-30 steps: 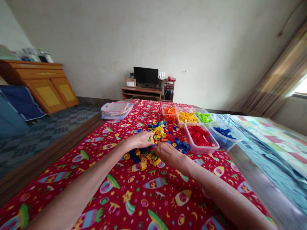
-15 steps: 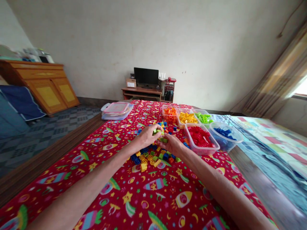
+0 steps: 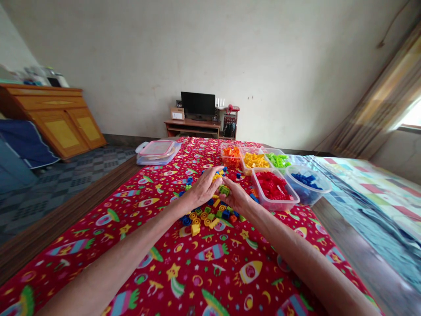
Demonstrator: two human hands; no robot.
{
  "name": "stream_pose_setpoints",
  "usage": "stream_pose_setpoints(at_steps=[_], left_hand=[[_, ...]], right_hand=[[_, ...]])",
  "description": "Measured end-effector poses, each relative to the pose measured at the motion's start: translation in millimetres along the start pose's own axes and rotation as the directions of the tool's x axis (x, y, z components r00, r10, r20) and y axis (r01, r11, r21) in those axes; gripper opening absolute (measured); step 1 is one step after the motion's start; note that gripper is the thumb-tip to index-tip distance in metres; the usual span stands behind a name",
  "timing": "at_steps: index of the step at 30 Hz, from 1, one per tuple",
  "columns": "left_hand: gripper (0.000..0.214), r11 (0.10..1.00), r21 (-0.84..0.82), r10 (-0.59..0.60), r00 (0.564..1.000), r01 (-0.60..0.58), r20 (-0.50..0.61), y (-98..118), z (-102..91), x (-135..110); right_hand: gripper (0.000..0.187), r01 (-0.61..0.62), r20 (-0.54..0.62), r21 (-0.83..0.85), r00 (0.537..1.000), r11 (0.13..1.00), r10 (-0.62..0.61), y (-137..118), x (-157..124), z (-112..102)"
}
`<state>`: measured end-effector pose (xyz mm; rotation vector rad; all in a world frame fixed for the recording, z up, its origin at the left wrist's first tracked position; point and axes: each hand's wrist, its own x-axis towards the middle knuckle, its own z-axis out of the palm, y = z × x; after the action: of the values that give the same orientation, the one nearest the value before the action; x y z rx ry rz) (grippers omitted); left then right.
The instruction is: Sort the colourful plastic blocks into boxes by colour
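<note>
The right hand (image 3: pixel 237 195) pinched a green brick (image 3: pixel 224 190) (left hand's (image 3: pixel 204 188) fingers: couldn't tell). Lids (image 3: pixel 159 148) lay near the counter's (image 3: pixel 66 217) left edge.

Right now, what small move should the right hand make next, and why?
Probably the right hand should carry the green block at its fingers over to the green pieces: those lie together, all one colour, apart from the mixed-colour pile near the hands.

A red patterned tablecloth (image 3: pixel 210 274) carries loose bricks (image 3: pixel 226 214), filled tubs (image 3: pixel 279 205) and stacked lids (image 3: pixel 158 148).
</note>
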<state>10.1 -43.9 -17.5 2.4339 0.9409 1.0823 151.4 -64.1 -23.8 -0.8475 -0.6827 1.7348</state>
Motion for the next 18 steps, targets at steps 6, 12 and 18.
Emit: stream_pose_setpoints(at_steps=[6, 12, 18], left_hand=[[0.038, 0.985, 0.143, -0.08, 0.99, 0.096, -0.115, -31.3, -22.3, 4.1], [0.035, 0.948, 0.262, -0.138, 0.973, 0.183, -0.183, -77.5, -28.4, -4.9], [0.037, 0.916, 0.246, -0.283, 0.944, 0.318, -0.168, -116.4, -16.7, -19.8]], right_hand=[[0.031, 0.09, 0.083, -0.137, 0.993, 0.987, -0.079, -0.6, -4.8, -3.6], [0.02, 0.269, 0.127, -0.556, 0.963, 0.786, -0.24, -15.8, -12.2, -4.5], [0.014, 0.299, 0.144, -0.843, 0.927, 0.447, -0.348, -61.6, -22.7, -22.1]])
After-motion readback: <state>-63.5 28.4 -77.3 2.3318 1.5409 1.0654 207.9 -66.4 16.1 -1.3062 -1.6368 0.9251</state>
